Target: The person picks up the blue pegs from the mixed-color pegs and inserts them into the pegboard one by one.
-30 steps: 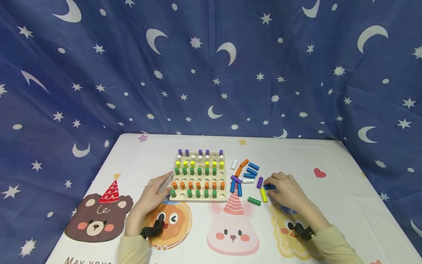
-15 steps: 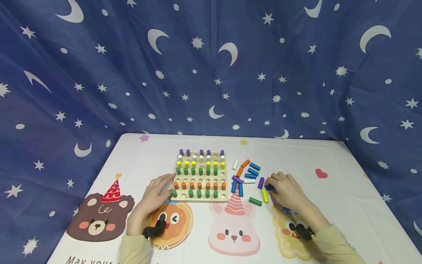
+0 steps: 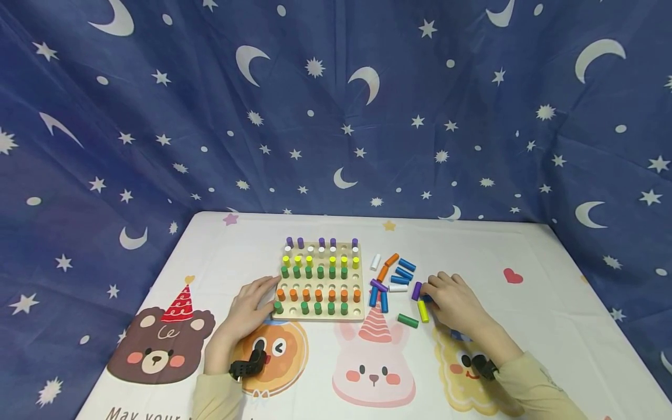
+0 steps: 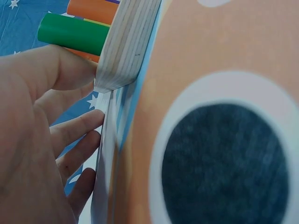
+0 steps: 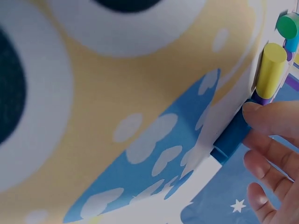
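A wooden pegboard [image 3: 319, 315] holds rows of purple, white, yellow, green and orange pegs. My left hand [image 3: 249, 309] rests at its left edge; in the left wrist view the thumb touches the board's corner [image 4: 122, 56], close below a green peg [image 4: 72, 35], and the other fingers are loosely extended. My right hand [image 3: 455, 303] is at the right side of the loose pegs. In the right wrist view its thumb and index finger pinch a blue peg [image 5: 231, 133] low over the tablecloth. A yellow peg [image 3: 423, 311] and a purple peg [image 3: 416, 291] lie beside those fingertips.
Between board and right hand lie more loose pegs: several blue, including one blue peg [image 3: 384, 302], two orange, white ones, another purple, and a green peg [image 3: 408, 321] nearer the front. A printed white cloth [image 3: 373, 350] covers the table; a blue starry curtain [image 3: 336, 116] hangs behind.
The head view has shifted slightly. My right hand has edged in toward the purple peg, and less of the blue peg shows beneath its fingers. The left hand stays at the board's edge.
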Demonstrator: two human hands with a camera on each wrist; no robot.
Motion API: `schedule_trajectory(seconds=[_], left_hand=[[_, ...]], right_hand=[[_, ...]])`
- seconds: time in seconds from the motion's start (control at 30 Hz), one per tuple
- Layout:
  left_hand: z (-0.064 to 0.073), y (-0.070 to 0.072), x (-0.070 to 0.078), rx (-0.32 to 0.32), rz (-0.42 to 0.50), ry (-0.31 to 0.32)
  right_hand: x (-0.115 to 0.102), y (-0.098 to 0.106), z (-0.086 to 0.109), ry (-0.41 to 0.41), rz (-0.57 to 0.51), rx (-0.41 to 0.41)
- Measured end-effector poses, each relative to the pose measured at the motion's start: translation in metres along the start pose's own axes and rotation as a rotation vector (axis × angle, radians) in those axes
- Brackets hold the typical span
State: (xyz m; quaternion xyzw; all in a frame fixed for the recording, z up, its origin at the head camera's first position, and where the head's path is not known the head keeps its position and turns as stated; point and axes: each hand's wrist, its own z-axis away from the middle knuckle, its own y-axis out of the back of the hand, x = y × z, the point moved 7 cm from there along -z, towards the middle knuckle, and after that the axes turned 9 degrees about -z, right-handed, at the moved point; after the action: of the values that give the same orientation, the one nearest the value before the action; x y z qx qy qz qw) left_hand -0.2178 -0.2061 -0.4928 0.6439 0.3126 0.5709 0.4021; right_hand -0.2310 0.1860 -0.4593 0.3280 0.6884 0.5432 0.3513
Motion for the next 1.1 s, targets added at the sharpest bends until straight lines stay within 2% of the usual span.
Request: schedule_trajectory(seconds=[0.53, 1.1], left_hand=[[-0.0016, -0.0016, -0.0005, -0.006, 0.002, 0.000], [-0.0002, -0.0009, -0.0014, 0.003, -0.011, -0.010]], right_hand=[[-0.0017, 0.0015, -0.0029, 0.059, 0.028, 0.012], [0.0018, 0.0033, -0.0019, 0.051, -0.006, 0.040]])
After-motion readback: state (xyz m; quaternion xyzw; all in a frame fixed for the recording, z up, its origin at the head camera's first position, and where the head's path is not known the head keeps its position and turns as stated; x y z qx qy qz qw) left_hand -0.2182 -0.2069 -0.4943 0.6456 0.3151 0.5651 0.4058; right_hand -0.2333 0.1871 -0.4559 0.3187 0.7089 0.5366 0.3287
